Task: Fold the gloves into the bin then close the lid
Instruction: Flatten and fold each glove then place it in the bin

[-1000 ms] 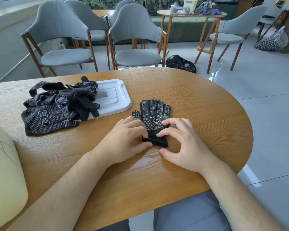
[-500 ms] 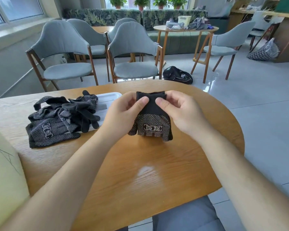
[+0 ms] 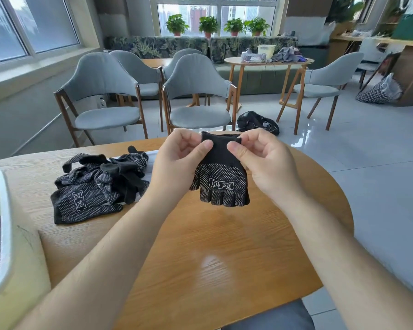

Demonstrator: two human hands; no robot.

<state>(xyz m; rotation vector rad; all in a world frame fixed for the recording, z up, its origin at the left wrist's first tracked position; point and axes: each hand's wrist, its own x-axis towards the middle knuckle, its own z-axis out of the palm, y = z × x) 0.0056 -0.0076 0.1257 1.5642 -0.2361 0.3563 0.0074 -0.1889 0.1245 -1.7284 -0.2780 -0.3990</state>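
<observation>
A black glove with white dots (image 3: 221, 179) hangs cuff-up above the wooden table (image 3: 215, 248), its fingers folded under. My left hand (image 3: 179, 160) pinches the cuff's left corner and my right hand (image 3: 260, 158) pinches its right corner. A heap of more dotted black gloves (image 3: 98, 184) lies on the table to the left, partly over the white lid (image 3: 150, 160), which is mostly hidden behind the heap and my left hand. The pale bin (image 3: 7, 253) stands at the left edge, with dark glove fabric visible inside.
Grey chairs (image 3: 196, 91) stand just beyond the table's far edge. A black bag (image 3: 258, 121) lies on the tiled floor behind them. A second round table (image 3: 267, 61) with clutter stands farther back.
The glove lay flat on the table under both hands a second ago. Both hands have lifted it by the cuff, and it now hangs a little higher and nearer to me.
</observation>
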